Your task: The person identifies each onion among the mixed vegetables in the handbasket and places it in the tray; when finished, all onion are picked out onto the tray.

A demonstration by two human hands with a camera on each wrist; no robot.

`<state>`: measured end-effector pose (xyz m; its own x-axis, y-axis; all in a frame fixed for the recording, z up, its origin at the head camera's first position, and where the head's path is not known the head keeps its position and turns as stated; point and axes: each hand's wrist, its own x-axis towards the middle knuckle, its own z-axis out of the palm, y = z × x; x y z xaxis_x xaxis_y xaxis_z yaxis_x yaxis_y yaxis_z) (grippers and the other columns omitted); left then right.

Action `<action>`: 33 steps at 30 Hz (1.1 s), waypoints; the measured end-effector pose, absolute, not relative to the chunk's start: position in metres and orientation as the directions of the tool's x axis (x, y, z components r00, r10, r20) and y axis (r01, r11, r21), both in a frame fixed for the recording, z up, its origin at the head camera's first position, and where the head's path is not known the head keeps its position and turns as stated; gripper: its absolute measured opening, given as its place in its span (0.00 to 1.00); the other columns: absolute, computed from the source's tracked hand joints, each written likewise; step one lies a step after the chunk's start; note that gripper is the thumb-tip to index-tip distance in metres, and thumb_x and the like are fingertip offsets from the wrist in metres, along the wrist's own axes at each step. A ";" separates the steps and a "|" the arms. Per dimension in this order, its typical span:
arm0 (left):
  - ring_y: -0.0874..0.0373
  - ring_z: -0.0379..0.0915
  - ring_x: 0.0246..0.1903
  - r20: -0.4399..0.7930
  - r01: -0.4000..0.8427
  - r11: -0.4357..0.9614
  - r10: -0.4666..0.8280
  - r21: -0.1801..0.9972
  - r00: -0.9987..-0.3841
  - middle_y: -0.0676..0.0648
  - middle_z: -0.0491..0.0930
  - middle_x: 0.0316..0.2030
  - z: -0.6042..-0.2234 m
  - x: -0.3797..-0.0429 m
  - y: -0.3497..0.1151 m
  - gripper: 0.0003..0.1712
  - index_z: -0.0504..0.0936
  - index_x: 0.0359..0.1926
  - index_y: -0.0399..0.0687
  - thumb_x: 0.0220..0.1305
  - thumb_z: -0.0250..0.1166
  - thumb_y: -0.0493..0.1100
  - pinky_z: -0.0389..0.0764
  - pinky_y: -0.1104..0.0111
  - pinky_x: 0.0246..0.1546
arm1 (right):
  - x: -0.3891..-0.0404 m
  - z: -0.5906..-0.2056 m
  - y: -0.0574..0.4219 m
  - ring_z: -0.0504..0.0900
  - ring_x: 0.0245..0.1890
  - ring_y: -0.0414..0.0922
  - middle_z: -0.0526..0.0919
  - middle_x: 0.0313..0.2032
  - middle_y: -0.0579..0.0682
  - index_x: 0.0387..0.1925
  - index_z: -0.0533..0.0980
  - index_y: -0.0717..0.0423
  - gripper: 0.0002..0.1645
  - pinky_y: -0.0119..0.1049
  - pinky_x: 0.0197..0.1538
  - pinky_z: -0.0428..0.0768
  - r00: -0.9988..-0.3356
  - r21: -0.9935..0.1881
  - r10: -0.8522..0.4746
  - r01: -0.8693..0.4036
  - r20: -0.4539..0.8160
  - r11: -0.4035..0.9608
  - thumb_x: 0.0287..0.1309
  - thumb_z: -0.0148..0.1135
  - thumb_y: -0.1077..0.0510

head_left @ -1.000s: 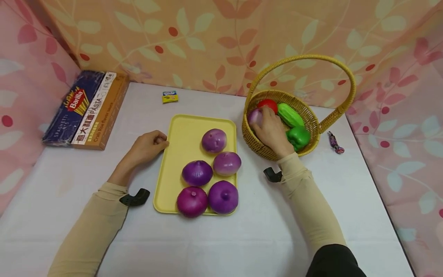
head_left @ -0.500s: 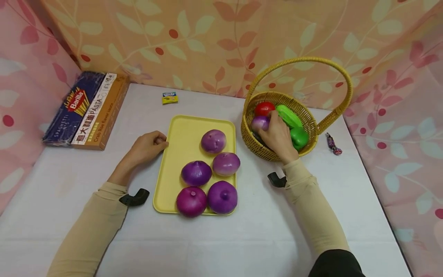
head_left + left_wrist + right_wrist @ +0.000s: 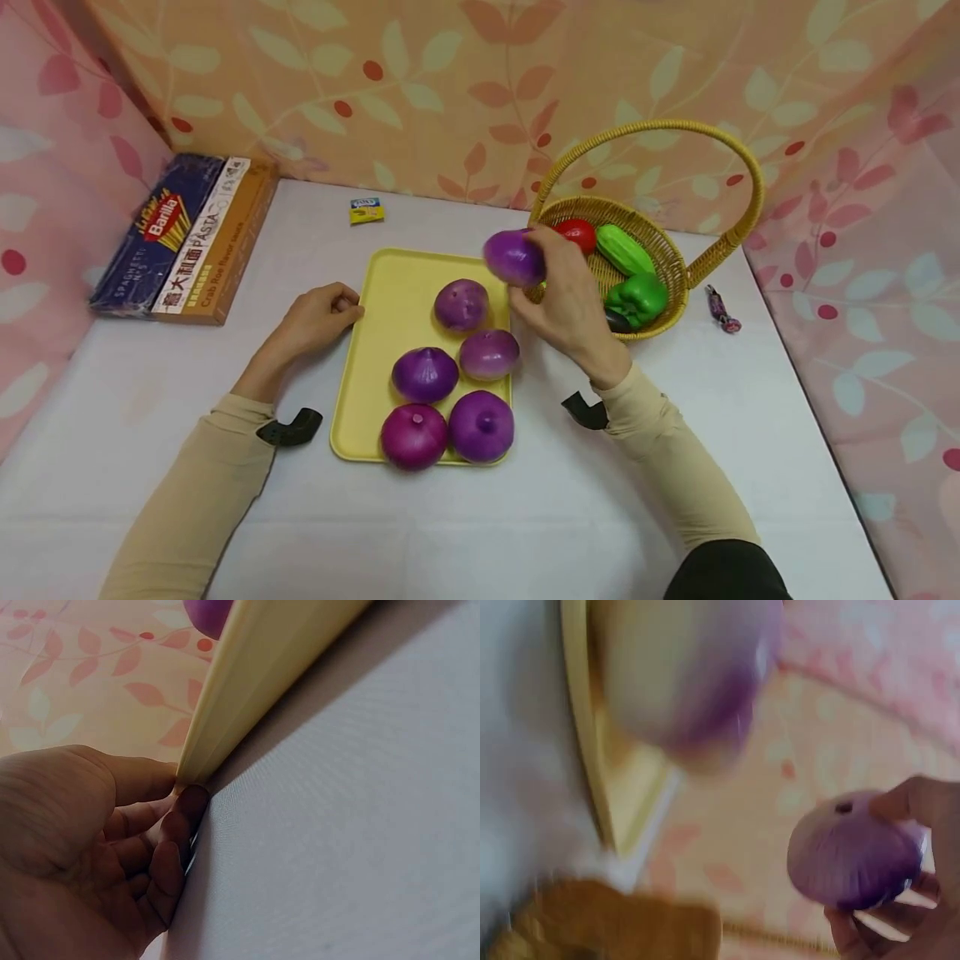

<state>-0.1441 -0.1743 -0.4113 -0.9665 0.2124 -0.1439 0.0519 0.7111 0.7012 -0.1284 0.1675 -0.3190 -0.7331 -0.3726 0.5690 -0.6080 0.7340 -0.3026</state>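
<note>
My right hand grips a purple onion above the gap between the yellow tray and the wicker basket. In the right wrist view, thumb and fingers hold this onion at its sides. Several more purple onions rest on the tray, mostly toward its right and near end. At the tray's left edge my left hand pinches the rim. The left wrist view has the thumb against the tray rim with curled fingers just below it. Part of the basket's inside is hidden behind my right hand.
In the basket lie a red tomato-like vegetable, a green cucumber-like one, a green bell pepper and something dark. A pasta box stands left, a small yellow packet at the back, a wrapped candy right.
My right hand has lifted the purple onion out of the basket and moved left toward the tray's far right corner. The left hand keeps its place on the tray edge.
</note>
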 end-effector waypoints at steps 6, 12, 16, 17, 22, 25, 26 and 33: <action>0.50 0.75 0.39 -0.137 0.055 0.705 0.212 0.707 -0.968 0.39 0.82 0.40 -0.413 -0.144 -0.174 0.18 0.78 0.51 0.35 0.69 0.58 0.46 0.70 0.65 0.42 | -0.122 -0.331 0.125 0.73 0.60 0.54 0.71 0.64 0.58 0.65 0.68 0.54 0.36 0.46 0.65 0.71 -0.637 -0.215 -0.643 -0.761 0.424 0.612 0.56 0.68 0.53; 0.51 0.75 0.39 -0.138 0.052 0.704 0.210 0.708 -0.968 0.39 0.82 0.40 -0.413 -0.143 -0.174 0.18 0.78 0.51 0.36 0.69 0.58 0.46 0.70 0.65 0.43 | -0.121 -0.341 0.107 0.73 0.60 0.54 0.68 0.67 0.57 0.67 0.68 0.44 0.34 0.46 0.63 0.72 -0.587 -0.127 -0.758 -0.807 0.286 0.577 0.60 0.66 0.51; 0.50 0.75 0.40 -0.136 0.053 0.703 0.210 0.709 -0.968 0.39 0.82 0.40 -0.412 -0.144 -0.173 0.18 0.78 0.51 0.35 0.69 0.58 0.46 0.70 0.64 0.43 | -0.120 -0.346 0.105 0.73 0.60 0.54 0.68 0.67 0.58 0.67 0.69 0.44 0.32 0.46 0.64 0.71 -0.575 -0.120 -0.774 -0.816 0.264 0.565 0.62 0.65 0.50; 0.50 0.75 0.39 -0.134 0.054 0.704 0.210 0.708 -0.968 0.39 0.82 0.40 -0.411 -0.144 -0.174 0.18 0.78 0.51 0.35 0.69 0.58 0.45 0.70 0.64 0.43 | -0.120 -0.346 0.104 0.72 0.60 0.55 0.68 0.67 0.59 0.67 0.69 0.45 0.32 0.46 0.64 0.71 -0.569 -0.122 -0.779 -0.821 0.263 0.558 0.62 0.64 0.52; 0.51 0.73 0.38 -0.134 0.054 0.710 0.207 0.702 -0.969 0.40 0.81 0.39 -0.411 -0.145 -0.174 0.18 0.78 0.51 0.36 0.69 0.58 0.45 0.69 0.65 0.42 | -0.121 -0.349 0.104 0.73 0.61 0.53 0.72 0.63 0.61 0.66 0.70 0.48 0.33 0.45 0.65 0.70 -0.529 -0.136 -0.811 -0.849 0.251 0.511 0.58 0.62 0.60; 0.52 0.73 0.37 -0.137 0.052 0.709 0.207 0.703 -0.969 0.40 0.81 0.39 -0.410 -0.145 -0.173 0.18 0.78 0.51 0.36 0.69 0.58 0.46 0.69 0.65 0.42 | -0.121 -0.351 0.103 0.73 0.62 0.52 0.73 0.62 0.61 0.65 0.71 0.49 0.31 0.44 0.66 0.70 -0.522 -0.117 -0.822 -0.853 0.228 0.509 0.59 0.62 0.61; 0.52 0.73 0.37 -0.137 0.051 0.708 0.207 0.704 -0.969 0.40 0.81 0.39 -0.410 -0.145 -0.173 0.18 0.78 0.51 0.36 0.69 0.58 0.46 0.69 0.65 0.42 | -0.121 -0.352 0.102 0.73 0.62 0.53 0.73 0.62 0.61 0.65 0.71 0.49 0.30 0.45 0.66 0.70 -0.525 -0.106 -0.823 -0.851 0.217 0.515 0.60 0.61 0.61; 0.51 0.73 0.38 -0.139 0.051 0.707 0.209 0.705 -0.968 0.39 0.81 0.39 -0.409 -0.144 -0.173 0.18 0.78 0.51 0.35 0.69 0.57 0.45 0.69 0.65 0.42 | -0.119 -0.355 0.104 0.72 0.64 0.55 0.71 0.65 0.63 0.65 0.72 0.50 0.29 0.45 0.67 0.70 -0.559 -0.077 -0.817 -0.829 0.140 0.554 0.62 0.61 0.59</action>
<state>-0.1443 -0.1733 -0.4092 -0.9680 0.2090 -0.1390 0.0513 0.7070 0.7053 -0.1186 0.1038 -0.3546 -0.5593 -0.8170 0.1405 -0.8288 0.5542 -0.0768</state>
